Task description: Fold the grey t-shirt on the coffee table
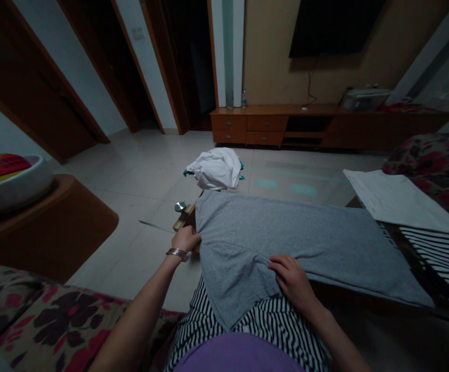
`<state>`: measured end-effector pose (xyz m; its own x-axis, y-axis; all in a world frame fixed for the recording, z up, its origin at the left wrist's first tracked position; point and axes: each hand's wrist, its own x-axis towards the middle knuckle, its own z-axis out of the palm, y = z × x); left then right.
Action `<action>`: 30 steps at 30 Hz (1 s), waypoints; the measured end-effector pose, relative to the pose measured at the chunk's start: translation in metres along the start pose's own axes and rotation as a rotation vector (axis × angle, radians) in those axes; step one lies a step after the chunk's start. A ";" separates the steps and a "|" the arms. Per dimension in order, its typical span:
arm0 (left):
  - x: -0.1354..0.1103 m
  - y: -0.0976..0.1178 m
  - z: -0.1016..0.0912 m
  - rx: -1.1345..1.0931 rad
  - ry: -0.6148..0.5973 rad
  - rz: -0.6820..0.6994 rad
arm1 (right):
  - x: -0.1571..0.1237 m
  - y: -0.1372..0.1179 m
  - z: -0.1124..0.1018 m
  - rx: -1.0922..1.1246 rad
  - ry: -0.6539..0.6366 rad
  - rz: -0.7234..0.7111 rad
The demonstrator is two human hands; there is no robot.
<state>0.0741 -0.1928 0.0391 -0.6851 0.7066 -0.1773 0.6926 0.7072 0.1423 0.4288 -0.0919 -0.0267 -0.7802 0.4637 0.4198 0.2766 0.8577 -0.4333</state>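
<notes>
A grey T-shirt (286, 227) lies lengthwise, folded over, on a low table in front of me. Its near left part, with a seam across it, hangs over the table edge onto my striped lap. At the shirt's left edge, my left hand (186, 239), with bracelets on the wrist, is closed on the cloth. My right hand (291, 279) has its fingers curled onto the near edge, where the fabric bunches into small creases. The fingertips are partly hidden by the cloth.
A white bundle (218, 168) with green trim sits beyond the table. On the right lie a white cloth (404, 199) and a striped garment (437, 256). A white bowl (34, 178) stands at left on a brown stand (73, 222). A TV cabinet (266, 124) lines the wall.
</notes>
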 end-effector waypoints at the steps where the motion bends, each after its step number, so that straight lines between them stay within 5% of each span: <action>1: 0.000 -0.004 0.001 -0.016 -0.003 -0.011 | 0.000 0.000 0.000 0.001 0.002 0.001; 7: 0.000 -0.008 0.004 -0.021 0.070 -0.005 | -0.001 0.001 0.001 0.009 -0.005 0.006; 14: 0.034 0.010 0.002 0.003 0.172 -0.066 | -0.001 0.001 0.001 0.005 -0.001 0.010; 21: 0.051 -0.002 0.013 0.064 0.294 -0.130 | 0.000 -0.002 0.000 0.016 0.026 0.013; 25: 0.058 0.002 0.013 0.088 0.419 0.203 | 0.001 -0.001 0.000 0.011 0.032 0.002; 28: 0.070 0.005 0.016 0.140 0.344 0.462 | 0.001 0.000 0.000 0.008 0.027 0.004; 30: 0.080 -0.001 0.019 0.168 0.270 0.456 | 0.000 0.000 0.000 0.013 0.024 0.003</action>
<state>0.0231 -0.1370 0.0060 -0.3254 0.9373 0.1246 0.9440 0.3296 -0.0149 0.4288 -0.0915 -0.0262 -0.7657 0.4716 0.4374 0.2715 0.8535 -0.4448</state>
